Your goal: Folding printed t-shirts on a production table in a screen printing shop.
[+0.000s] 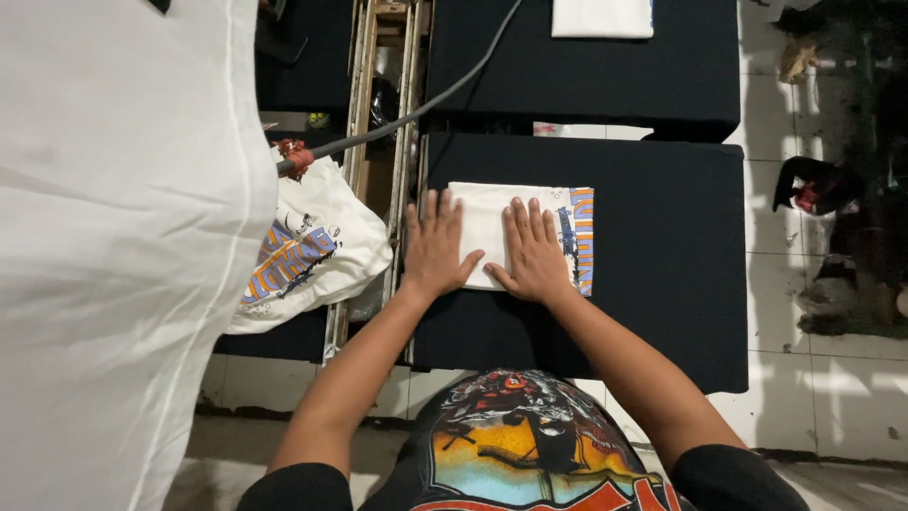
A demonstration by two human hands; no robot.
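A folded white T-shirt [487,216] with an orange and blue print along its right edge lies on a black-covered table [662,284]. My left hand [435,244] rests flat on the shirt's left edge, fingers spread, partly over the black cloth. Flat on the middle of the shirt lies my right hand [534,251], fingers pointing away from me. Neither hand grips anything.
A large white fabric [113,237] hangs across the left. Another white printed shirt [307,251] lies crumpled left of a wooden frame [364,114]. A grey cable [426,104] crosses above. A second black table [615,76] carries a folded white garment [602,17]. Tiled floor on the right.
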